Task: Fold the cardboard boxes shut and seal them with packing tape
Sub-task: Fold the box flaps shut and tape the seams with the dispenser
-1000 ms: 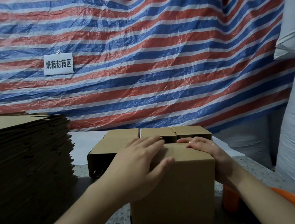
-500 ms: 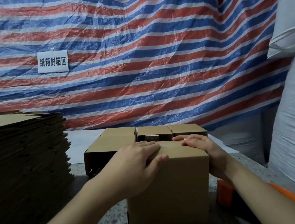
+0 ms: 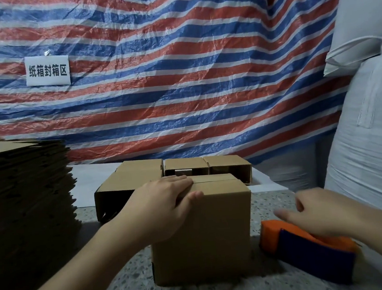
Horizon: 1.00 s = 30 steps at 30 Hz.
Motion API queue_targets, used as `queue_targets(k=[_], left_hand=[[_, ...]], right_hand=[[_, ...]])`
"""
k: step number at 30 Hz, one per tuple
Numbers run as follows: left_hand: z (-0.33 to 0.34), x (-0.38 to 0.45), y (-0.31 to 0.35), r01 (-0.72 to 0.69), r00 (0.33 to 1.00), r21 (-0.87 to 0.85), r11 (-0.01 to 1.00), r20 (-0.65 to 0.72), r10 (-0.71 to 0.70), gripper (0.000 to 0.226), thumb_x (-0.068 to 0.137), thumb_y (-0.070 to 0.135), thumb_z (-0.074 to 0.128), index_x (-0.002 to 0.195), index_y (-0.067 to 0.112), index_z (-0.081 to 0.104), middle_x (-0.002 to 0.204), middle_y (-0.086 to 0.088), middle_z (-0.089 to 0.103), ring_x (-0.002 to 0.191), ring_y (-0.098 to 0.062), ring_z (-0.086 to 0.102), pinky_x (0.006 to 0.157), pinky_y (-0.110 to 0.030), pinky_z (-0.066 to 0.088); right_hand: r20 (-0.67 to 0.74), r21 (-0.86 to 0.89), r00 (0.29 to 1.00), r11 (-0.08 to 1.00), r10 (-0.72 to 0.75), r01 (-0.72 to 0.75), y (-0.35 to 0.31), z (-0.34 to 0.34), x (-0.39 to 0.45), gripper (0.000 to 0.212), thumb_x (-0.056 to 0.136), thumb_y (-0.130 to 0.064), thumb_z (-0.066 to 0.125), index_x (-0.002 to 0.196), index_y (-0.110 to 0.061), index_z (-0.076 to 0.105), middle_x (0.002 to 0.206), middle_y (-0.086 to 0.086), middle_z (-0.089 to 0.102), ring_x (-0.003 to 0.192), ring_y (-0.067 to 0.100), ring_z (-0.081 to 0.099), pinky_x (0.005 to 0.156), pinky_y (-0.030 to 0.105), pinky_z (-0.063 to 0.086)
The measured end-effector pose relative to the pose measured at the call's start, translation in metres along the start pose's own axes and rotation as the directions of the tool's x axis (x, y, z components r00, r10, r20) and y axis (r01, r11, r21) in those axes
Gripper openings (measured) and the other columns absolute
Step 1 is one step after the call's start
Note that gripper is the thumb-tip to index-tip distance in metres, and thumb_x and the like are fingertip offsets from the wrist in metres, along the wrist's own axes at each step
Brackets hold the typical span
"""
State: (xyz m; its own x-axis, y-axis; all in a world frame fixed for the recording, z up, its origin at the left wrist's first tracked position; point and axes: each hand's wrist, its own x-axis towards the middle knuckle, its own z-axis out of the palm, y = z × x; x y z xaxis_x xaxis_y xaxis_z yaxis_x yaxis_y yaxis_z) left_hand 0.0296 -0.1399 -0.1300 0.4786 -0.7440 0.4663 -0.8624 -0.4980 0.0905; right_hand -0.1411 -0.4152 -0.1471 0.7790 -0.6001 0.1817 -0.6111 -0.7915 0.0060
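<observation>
A brown cardboard box [image 3: 216,232] stands on the speckled table in front of me, its top flaps folded down and meeting at a seam. My left hand [image 3: 161,207] presses flat on the box's top left corner, thumb over the front face, holding the flaps down. My right hand [image 3: 323,212] hovers to the right of the box, fingers spread and blurred, just above an orange and dark blue tape dispenser [image 3: 310,250] lying on the table. It grips nothing.
A tall stack of flat cardboard blanks [image 3: 26,201] fills the left. Behind the box stand three other boxes [image 3: 139,174] with open sides. White woven sacks [image 3: 368,129] rise at the right. A striped tarp with a white sign [image 3: 47,70] hangs behind.
My right hand has left the box's top right and swung down to the right over the tape dispenser. My left hand stays pressed on the box top.
</observation>
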Motion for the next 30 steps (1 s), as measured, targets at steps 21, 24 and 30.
queue_targets(k=[21, 24, 30], left_hand=[[0.003, -0.001, -0.001, -0.022, 0.999, -0.002, 1.0, -0.045, 0.022, 0.073, 0.085, 0.077, 0.013, 0.134, 0.038, 0.05, 0.14, 0.018, 0.052, 0.125, -0.01, 0.051, 0.098, -0.034, 0.049], [0.002, -0.001, -0.001, -0.021, 0.998, 0.001, 1.0, -0.052, 0.021, 0.074, 0.084, 0.077, 0.012, 0.134, 0.039, 0.05, 0.14, 0.018, 0.052, 0.124, -0.009, 0.051, 0.097, -0.034, 0.049], [0.002, -0.001, -0.001, -0.023, 0.998, 0.002, 1.0, -0.052, 0.023, 0.063, 0.091, 0.072, 0.02, 0.137, 0.039, 0.048, 0.142, 0.02, 0.05, 0.127, -0.007, 0.05, 0.099, -0.033, 0.047]], right_hand=[[-0.18, 0.206, 0.98, 0.977, 0.085, -0.047, -0.006, 0.034, -0.005, 0.052, 0.082, -0.08, 0.05, 0.081, -0.028, 0.06, 0.071, -0.006, 0.065, 0.063, 0.005, 0.061, 0.057, 0.027, 0.048], [-0.281, 0.416, 0.953, 0.909, 0.112, 0.016, -0.022, -0.013, 0.009, 0.057, 0.081, -0.078, 0.053, 0.076, -0.023, 0.063, 0.061, -0.002, 0.066, 0.056, 0.013, 0.065, 0.056, 0.032, 0.052], [-0.212, 0.799, 0.977, 0.575, -0.003, 0.175, -0.055, -0.118, 0.027, 0.08, 0.057, -0.084, 0.062, 0.09, -0.011, 0.067, 0.07, 0.004, 0.074, 0.065, 0.022, 0.071, 0.058, 0.031, 0.051]])
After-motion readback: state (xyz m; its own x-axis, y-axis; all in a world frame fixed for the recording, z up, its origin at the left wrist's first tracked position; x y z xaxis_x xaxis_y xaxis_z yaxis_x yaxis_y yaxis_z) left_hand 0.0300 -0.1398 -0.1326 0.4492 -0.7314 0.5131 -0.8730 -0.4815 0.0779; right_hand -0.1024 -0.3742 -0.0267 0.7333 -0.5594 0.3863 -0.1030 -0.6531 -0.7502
